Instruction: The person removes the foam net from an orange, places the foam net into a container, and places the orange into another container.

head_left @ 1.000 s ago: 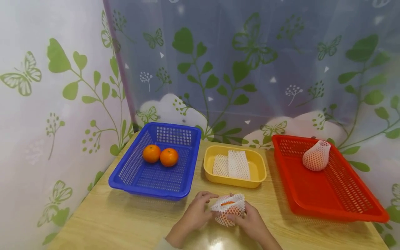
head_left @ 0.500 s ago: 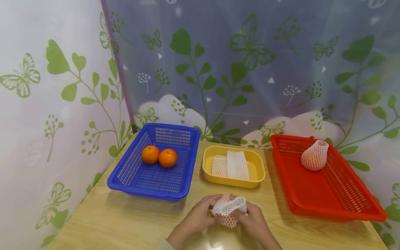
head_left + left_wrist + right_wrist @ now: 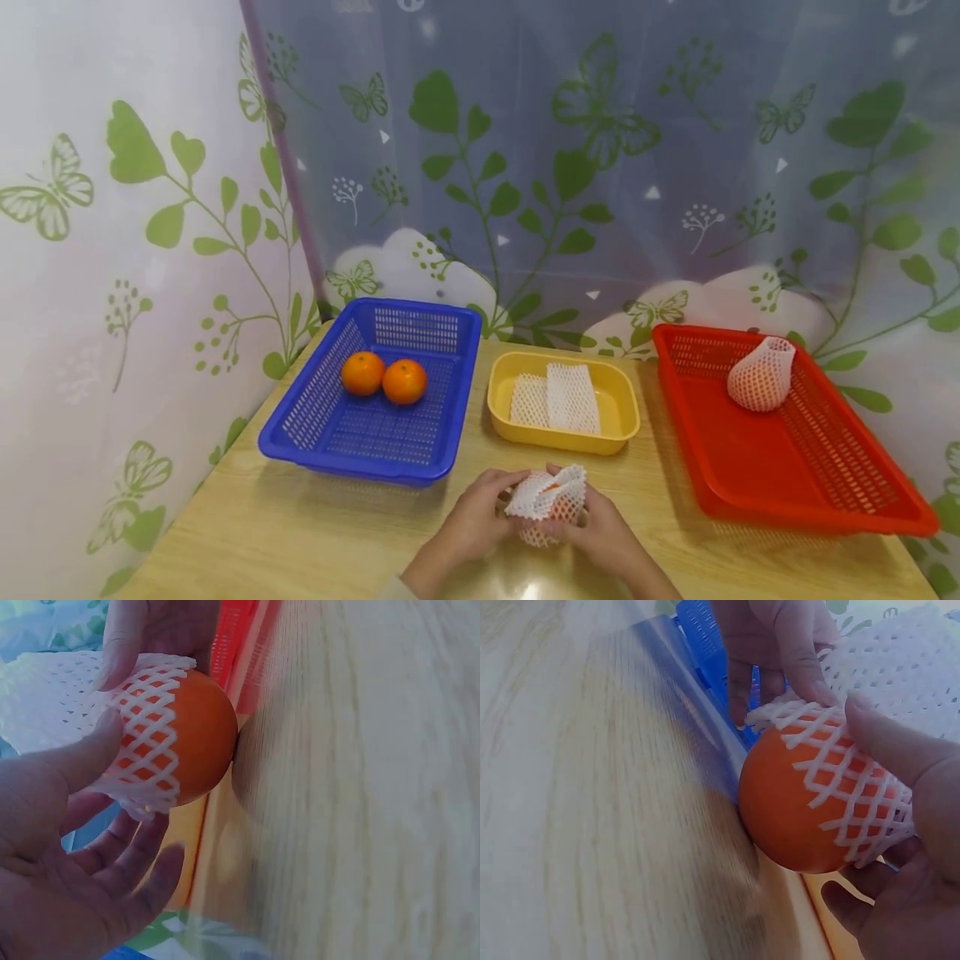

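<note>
Between my two hands is an orange [image 3: 210, 739] partly covered by a white foam fruit net [image 3: 542, 497]. Its lower end is bare in both wrist views, while the loose part of the net bunches above it. My left hand [image 3: 478, 515] grips the netted orange from the left, thumb on the mesh. From the right my right hand [image 3: 606, 533] holds it too, its thumb [image 3: 877, 735] pressed on the net. The orange's bare end is at or just above the wooden table [image 3: 300, 533]; contact is hard to tell.
A blue basket [image 3: 281, 442] with two oranges [image 3: 384, 377] stands at the left. Behind the hands, a yellow tray [image 3: 618, 396] carries flat foam nets [image 3: 573, 398]. At the right, a red basket [image 3: 750, 467] contains a netted fruit [image 3: 761, 379].
The net's upper edge folded over the orange half a second ago and now gapes slightly, showing some orange. My left hand has shifted a little closer in. Baskets and tray stay put.
</note>
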The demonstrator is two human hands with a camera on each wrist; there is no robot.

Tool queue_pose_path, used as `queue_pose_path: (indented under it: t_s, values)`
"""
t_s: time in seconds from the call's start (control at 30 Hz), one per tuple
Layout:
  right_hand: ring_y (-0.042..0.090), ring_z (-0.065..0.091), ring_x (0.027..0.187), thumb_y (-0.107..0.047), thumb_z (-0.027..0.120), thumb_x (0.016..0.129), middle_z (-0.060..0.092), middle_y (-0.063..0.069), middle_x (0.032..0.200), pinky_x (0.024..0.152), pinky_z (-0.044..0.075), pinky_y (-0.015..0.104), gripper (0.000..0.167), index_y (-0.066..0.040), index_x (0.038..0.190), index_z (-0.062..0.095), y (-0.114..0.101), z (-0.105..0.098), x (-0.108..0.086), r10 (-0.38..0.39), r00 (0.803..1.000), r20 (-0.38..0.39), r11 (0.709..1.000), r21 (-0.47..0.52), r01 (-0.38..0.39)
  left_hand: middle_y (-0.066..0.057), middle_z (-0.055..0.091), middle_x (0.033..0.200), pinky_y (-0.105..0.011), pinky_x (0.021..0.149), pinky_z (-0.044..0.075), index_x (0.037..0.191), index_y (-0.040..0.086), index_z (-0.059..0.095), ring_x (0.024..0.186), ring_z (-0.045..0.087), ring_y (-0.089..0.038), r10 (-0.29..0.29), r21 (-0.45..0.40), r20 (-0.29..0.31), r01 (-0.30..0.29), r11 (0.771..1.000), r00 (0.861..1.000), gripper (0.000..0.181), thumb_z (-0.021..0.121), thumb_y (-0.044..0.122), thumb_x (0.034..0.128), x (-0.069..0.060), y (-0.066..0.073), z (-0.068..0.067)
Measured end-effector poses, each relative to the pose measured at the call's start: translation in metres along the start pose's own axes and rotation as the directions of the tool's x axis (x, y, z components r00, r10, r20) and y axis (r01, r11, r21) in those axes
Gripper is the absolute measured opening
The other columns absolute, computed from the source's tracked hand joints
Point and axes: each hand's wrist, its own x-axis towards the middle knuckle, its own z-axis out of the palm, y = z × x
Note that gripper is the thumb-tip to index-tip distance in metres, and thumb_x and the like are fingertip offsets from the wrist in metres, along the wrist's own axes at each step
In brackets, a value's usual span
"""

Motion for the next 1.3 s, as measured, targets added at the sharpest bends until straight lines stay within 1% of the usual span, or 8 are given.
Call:
queue_pose_path:
  t_s: [0.13,0.2,0.43,0.63,0.87,0.97,1.13,1.3]
  values:
    - [0.023,0.051,0.123,-0.025,0.079,0.08,0.06,0.007,0.131,0.105,0.039,0.044,0.072,-0.001,0.14,0.048,-0.003,-0.001,0.002,-0.012,1.0,-0.017,1.0,-0.018,0.012,0.003,0.064,0.096,-0.032,0.082,0.05,0.114,0.009,0.071,0.09,0.06,-0.014,-0.007,0.04,-0.078,0.01,0.999,0.997,0.036,0.079,0.011,0.0787,0.004,0.002,-0.004]
    - [0.024,0.052,0.123,-0.026,0.08,0.079,0.061,0.007,0.13,0.106,0.038,0.046,0.072,-0.001,0.139,0.049,-0.005,-0.002,0.003,-0.015,0.999,-0.033,0.999,-0.03,0.014,0.003,0.065,0.096,-0.033,0.082,0.05,0.111,0.009,0.072,0.091,0.061,-0.015,-0.013,0.037,-0.088,0.017,0.999,0.996,0.033,0.079,0.011,0.0789,0.005,0.002,-0.006]
    - [0.024,0.052,0.124,-0.026,0.08,0.079,0.062,0.004,0.129,0.108,0.035,0.05,0.069,-0.003,0.138,0.052,-0.007,-0.006,0.002,-0.034,0.998,-0.05,0.997,-0.073,0.03,-0.011,0.058,0.127,-0.037,0.089,0.052,0.134,0.011,0.057,0.105,0.061,-0.027,-0.01,-0.042,0.008,0.011,0.999,1.0,0.056,0.078,0.023,0.083,0.005,0.003,-0.007]
    - [0.016,0.054,0.121,-0.02,0.081,0.078,0.065,0.0,0.126,0.106,0.039,0.037,0.057,-0.008,0.131,0.061,-0.007,-0.006,0.002,-0.054,0.991,-0.12,0.996,-0.083,0.044,-0.011,0.053,0.135,-0.036,0.092,0.049,0.143,0.012,0.047,0.109,0.058,-0.026,0.028,-0.057,0.063,-0.025,0.998,0.998,0.072,0.079,0.031,0.0814,0.003,0.005,-0.007]
    - [0.013,0.061,0.112,0.002,0.075,0.077,0.067,0.006,0.121,0.096,0.044,0.017,0.039,-0.005,0.115,0.072,-0.006,-0.001,0.004,-0.154,0.961,-0.231,0.988,-0.033,0.15,-0.011,0.054,0.133,-0.037,0.094,0.05,0.144,0.01,0.046,0.107,0.061,-0.024,0.045,-0.034,0.075,-0.043,0.999,0.996,0.075,0.082,0.012,0.078,0.004,0.004,-0.008]
    - [0.013,0.061,0.112,0.005,0.076,0.075,0.068,0.006,0.121,0.097,0.045,0.021,0.042,-0.007,0.115,0.072,-0.007,0.0,0.002,-0.145,0.956,-0.254,0.989,-0.047,0.138,-0.011,0.055,0.132,-0.037,0.094,0.05,0.142,0.01,0.047,0.106,0.062,-0.023,0.033,-0.045,0.076,-0.03,0.999,0.997,0.072,0.081,0.011,0.0782,0.003,0.002,-0.007]
    - [0.022,0.057,0.12,0.005,0.078,0.075,0.065,0.003,0.126,0.102,0.045,0.041,0.052,-0.011,0.123,0.067,-0.008,0.0,-0.004,-0.137,0.949,-0.285,0.986,-0.136,0.101,-0.009,0.056,0.129,-0.034,0.092,0.051,0.139,0.013,0.052,0.104,0.062,-0.021,0.012,-0.082,0.063,-0.007,0.997,0.998,0.068,0.081,0.006,0.0773,-0.001,-0.003,-0.003]
    - [0.018,0.055,0.121,-0.001,0.079,0.077,0.063,0.004,0.128,0.102,0.044,0.031,0.053,-0.009,0.127,0.063,-0.007,0.001,-0.008,-0.133,0.962,-0.237,0.99,-0.085,0.116,-0.008,0.058,0.126,-0.034,0.088,0.053,0.134,0.016,0.056,0.103,0.063,-0.023,-0.004,-0.064,0.03,0.006,0.998,1.0,0.066,0.082,0.006,0.0747,-0.004,-0.004,-0.001]
